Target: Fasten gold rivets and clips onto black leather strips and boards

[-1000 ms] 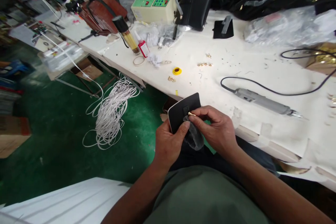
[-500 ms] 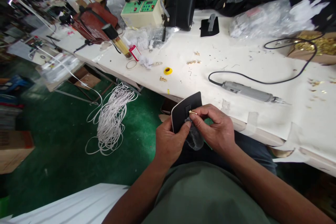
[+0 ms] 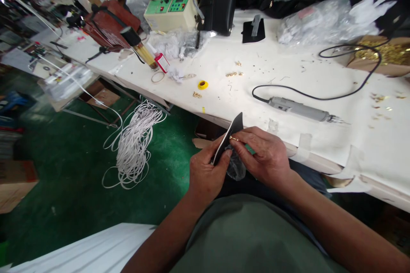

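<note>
My left hand (image 3: 207,169) grips a black leather panel (image 3: 236,126) by its lower part, thumb on the near face. The panel is tilted, so its pale edge shows. A dark strap piece wrapped in clear plastic (image 3: 236,167) hangs below it, between my hands. My right hand (image 3: 264,150) pinches a small gold metal fitting (image 3: 234,138) between thumb and forefinger, its tip against or very close to the panel. Whether it is inserted I cannot tell. On the bench beyond lies a similar black panel (image 3: 259,36) with a plastic-wrapped strap.
A grey electric screwdriver (image 3: 297,108) with a black cord lies on the white bench (image 3: 205,62). Small gold fittings (image 3: 234,74), a yellow tape roll (image 3: 203,85) and a box of gold parts (image 3: 368,55) are there too. White cord (image 3: 136,140) is heaped on the floor.
The black panel has turned more edge-on in my left hand, so less of its face shows. My right hand keeps the gold fitting at it. The view has shifted slightly.
</note>
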Motion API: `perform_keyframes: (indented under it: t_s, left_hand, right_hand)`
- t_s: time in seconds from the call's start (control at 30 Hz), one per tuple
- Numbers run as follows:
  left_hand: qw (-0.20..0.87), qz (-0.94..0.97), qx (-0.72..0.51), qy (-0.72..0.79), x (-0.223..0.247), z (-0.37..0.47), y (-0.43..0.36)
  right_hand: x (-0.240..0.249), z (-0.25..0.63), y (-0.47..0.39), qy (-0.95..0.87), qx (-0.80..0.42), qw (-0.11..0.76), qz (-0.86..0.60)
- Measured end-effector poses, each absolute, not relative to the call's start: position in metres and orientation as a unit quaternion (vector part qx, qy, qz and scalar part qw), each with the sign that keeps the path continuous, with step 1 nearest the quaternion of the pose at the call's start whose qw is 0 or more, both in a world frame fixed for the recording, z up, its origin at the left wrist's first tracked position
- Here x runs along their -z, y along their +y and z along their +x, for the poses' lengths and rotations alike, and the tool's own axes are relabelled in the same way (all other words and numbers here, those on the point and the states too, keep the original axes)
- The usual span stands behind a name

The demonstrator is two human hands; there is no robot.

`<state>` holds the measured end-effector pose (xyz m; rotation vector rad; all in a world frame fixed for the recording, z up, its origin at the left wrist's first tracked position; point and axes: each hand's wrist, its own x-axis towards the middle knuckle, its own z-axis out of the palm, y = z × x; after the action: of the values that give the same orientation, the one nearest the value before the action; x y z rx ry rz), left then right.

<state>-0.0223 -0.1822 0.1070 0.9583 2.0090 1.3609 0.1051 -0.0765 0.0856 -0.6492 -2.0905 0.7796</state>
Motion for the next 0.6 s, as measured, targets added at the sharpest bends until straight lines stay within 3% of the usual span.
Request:
perform_keyframes:
  t_s: [0.23, 0.6]
  left_hand:
    - [0.238, 0.347, -0.522, 0.742, -0.102, -0.022, -0.185]
    - [0.214, 0.366, -0.504, 0.752, -0.095, -0.02, -0.185]
  right_hand:
    - [-0.093, 0.095, -0.084, -0.745, -0.426, 0.399, -0.322]
    - [-0.082, 0.089, -0.09, -0.712, -0.403, 0.444, -0.365]
